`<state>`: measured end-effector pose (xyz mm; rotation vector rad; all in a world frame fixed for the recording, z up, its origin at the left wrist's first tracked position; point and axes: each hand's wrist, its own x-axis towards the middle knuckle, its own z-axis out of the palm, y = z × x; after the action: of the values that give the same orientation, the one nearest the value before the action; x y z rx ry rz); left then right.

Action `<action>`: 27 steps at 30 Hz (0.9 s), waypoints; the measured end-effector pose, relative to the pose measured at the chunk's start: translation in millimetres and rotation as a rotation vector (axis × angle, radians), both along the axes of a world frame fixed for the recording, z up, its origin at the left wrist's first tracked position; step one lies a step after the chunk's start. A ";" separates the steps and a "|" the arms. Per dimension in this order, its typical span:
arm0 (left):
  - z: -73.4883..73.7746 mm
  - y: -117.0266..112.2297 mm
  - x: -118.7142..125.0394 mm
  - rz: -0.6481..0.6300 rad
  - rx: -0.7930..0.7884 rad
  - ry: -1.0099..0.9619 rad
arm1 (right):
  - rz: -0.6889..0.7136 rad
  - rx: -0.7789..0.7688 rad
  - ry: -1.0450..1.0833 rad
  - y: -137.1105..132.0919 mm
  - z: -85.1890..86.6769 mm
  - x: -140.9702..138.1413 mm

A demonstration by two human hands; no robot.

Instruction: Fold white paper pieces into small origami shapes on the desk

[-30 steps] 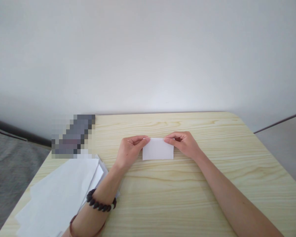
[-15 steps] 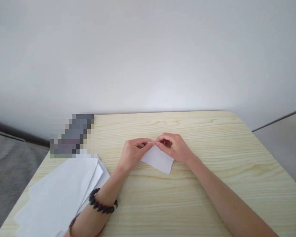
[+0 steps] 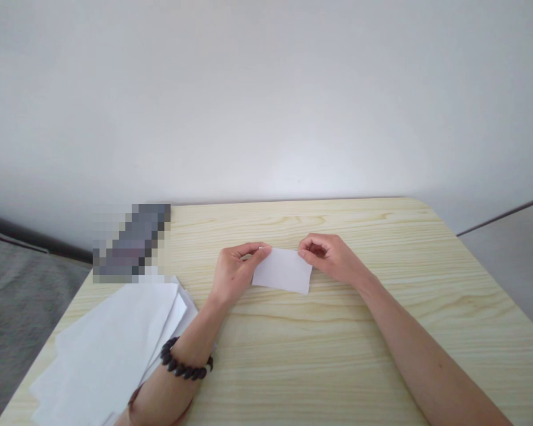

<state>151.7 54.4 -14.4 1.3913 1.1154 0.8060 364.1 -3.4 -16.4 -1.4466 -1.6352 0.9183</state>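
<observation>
A small folded white paper [image 3: 283, 271] lies near the middle of the light wooden table [image 3: 337, 343]. My left hand [image 3: 235, 272] pinches its upper left corner between thumb and forefinger. My right hand [image 3: 331, 257] pinches the upper right corner with curled fingers. The paper sits slightly tilted, its right end lower. A dark bead bracelet [image 3: 186, 367] circles my left wrist.
A loose stack of white sheets [image 3: 111, 349] lies at the table's left front, partly under my left forearm. A blurred-out dark object [image 3: 131, 242] sits at the back left corner. A plain grey wall stands behind the table.
My two hands were pinched close together at the paper's top half a second ago; they have moved apart to its two upper corners, and the paper lies flatter and less tilted.
</observation>
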 end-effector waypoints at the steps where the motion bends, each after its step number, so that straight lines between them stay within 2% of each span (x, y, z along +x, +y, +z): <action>1: 0.1 0.2 -0.3 0.009 -0.001 -0.005 | 0.000 -0.033 0.019 -0.4 0.2 2.8; 8: 3.7 -1.3 1.0 0.044 -0.059 -0.024 | 0.011 -0.165 0.047 -3.9 3.6 15.7; 14: 2.1 0.4 0.1 0.056 -0.072 -0.061 | -0.006 -0.192 0.042 -5.7 0.0 26.2; 20: 1.5 0.8 -2.2 0.059 -0.046 -0.079 | -0.091 -0.060 0.073 -4.0 -0.7 18.1; 23: 3.9 -1.4 -0.3 0.020 -0.020 -0.014 | -0.027 0.015 0.037 -3.2 2.8 3.9; 27: 5.8 -2.9 2.1 0.000 0.018 0.052 | 0.065 0.074 0.111 -4.4 2.0 -4.3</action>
<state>153.9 51.6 -8.6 1.4345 1.1505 0.7855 359.8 -7.7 -14.4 -1.2767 -1.6245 0.9476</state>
